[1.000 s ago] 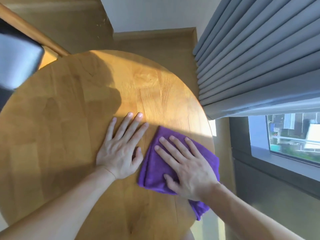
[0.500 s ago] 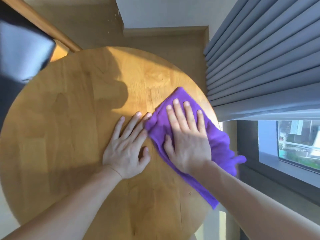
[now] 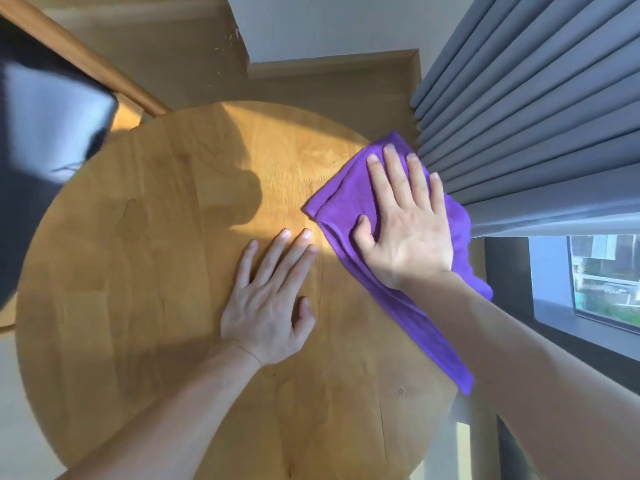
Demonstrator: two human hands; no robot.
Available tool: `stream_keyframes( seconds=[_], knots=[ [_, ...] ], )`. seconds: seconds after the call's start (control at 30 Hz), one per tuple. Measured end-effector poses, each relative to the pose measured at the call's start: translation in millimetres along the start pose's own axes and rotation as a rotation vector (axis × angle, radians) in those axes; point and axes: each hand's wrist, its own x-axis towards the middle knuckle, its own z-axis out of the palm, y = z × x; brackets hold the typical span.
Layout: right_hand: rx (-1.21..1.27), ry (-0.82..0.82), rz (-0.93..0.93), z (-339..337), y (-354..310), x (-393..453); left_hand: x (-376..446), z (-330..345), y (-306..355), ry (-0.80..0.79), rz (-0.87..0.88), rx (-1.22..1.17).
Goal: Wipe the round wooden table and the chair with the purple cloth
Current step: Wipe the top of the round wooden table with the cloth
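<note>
The round wooden table (image 3: 145, 271) fills most of the view. A folded purple cloth (image 3: 343, 199) lies on its far right edge, one tail trailing back along the rim. My right hand (image 3: 405, 223) lies flat on the cloth with fingers spread, pressing it to the wood. My left hand (image 3: 270, 292) rests flat and bare on the table's middle, just left of the cloth, holding nothing. The chair (image 3: 45, 126), with a dark padded seat and a wooden rail, stands at the table's far left.
Grey curtains (image 3: 540, 109) hang close to the table's right edge, nearly touching my right fingertips. A window (image 3: 602, 275) sits below them. A white wall corner (image 3: 329, 26) and wooden floor lie beyond the table.
My right hand has pushed the cloth away from me and to the right, from the near right part of the table up to its far right edge. The left hand has stayed put.
</note>
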Motion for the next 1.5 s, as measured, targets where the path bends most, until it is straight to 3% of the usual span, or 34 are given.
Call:
stream_keyframes(
  seconds=[0.13, 0.37, 0.47, 0.57, 0.77, 0.83, 0.97, 1.1, 1.17, 1.23, 1.4, 1.5],
  knots=[
    [0.052, 0.027, 0.12, 6, -26, -11, -1, 1, 1, -0.001, 0.003, -0.006],
    [-0.09, -0.148, -0.613, 2, 18, -58, -3, -2, 0, 0.049, -0.128, -0.049],
    [-0.094, -0.217, -0.731, -8, 47, -34, -1, 0, 1, 0.058, -0.126, -0.052],
    [-0.042, -0.128, -0.567, -13, 46, 0, -1, 2, -1, 0.06, -0.123, -0.033],
    [0.094, 0.046, 0.027, -4, -26, 27, -2, 4, 0, 0.082, -0.121, -0.023],
    [0.108, 0.063, 0.085, 1, -48, 16, -2, 4, 0, 0.085, -0.124, -0.023],
    [0.064, -0.008, -0.21, 10, -55, -34, -3, 4, 0, 0.109, -0.123, -0.046],
    [0.012, -0.129, -0.56, 7, -9, -55, -3, 4, 0, 0.113, -0.121, -0.059],
    [-0.019, -0.165, -0.649, 0, 19, -40, -2, 3, 0, 0.11, -0.128, -0.061],
    [0.006, -0.128, -0.519, -4, 28, -19, -1, 3, 0, 0.099, -0.131, -0.046],
    [0.136, 0.075, 0.064, -1, -22, 5, -2, 3, 2, 0.105, -0.156, -0.029],
    [0.209, 0.113, 0.279, 3, -62, 9, -1, 2, 5, 0.166, -0.329, -0.027]
  ],
)
